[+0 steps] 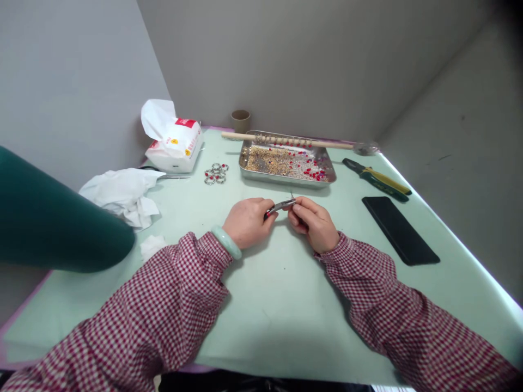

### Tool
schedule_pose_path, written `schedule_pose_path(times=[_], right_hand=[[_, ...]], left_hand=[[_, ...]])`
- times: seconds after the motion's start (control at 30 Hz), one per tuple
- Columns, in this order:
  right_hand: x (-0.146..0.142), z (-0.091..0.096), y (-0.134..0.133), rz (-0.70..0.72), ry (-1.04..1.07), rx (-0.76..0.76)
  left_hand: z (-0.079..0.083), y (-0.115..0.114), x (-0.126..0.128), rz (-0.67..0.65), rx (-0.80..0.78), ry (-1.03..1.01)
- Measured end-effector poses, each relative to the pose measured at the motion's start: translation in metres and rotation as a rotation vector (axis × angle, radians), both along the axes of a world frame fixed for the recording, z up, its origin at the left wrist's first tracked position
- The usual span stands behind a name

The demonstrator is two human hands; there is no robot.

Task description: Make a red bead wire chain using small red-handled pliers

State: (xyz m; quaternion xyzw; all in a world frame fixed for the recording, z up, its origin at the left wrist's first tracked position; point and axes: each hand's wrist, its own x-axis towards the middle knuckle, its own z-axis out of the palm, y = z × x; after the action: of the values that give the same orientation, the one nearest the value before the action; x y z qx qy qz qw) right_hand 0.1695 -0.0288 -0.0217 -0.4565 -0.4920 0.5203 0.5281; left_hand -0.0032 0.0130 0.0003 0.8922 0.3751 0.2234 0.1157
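My left hand (pixel 248 222), with a pale green bangle (pixel 226 243) at the wrist, is closed around a pair of small pliers (pixel 281 206). The pliers' jaws point right and reach the fingertips of my right hand (pixel 314 222). Those fingers pinch a small piece of thin silvery wire (pixel 292 196), whose exact shape is too small to make out. Just beyond both hands sits a metal tray (pixel 286 182) of gold, clear and red beads. Several wire rings with red beads (pixel 216 173) lie left of the tray.
A wooden stick (pixel 335 144) strung with wire and red beads rests across the tray. At right are green-and-yellow pliers (pixel 378 179) and a black phone-like slab (pixel 400 231). A tissue pack (pixel 180 144), crumpled tissue (pixel 122 193), brown cup (pixel 241 121) and large dark green cylinder (pixel 61 218) stand around.
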Motion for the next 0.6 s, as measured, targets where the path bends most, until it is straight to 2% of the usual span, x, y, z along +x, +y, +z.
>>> schedule_pose_path(times=[0.33,0.6], right_hand=[[0.0026,0.001,-0.0007,0.03,0.048,-0.003],[0.0003,-0.0002,-0.0005,0.011,-0.05,0.043]], left_hand=[[-0.0003,-0.0007,0.0001,-0.028,-0.005,0.01],[0.0,0.0,-0.0008,0.002,0.022,0.046]])
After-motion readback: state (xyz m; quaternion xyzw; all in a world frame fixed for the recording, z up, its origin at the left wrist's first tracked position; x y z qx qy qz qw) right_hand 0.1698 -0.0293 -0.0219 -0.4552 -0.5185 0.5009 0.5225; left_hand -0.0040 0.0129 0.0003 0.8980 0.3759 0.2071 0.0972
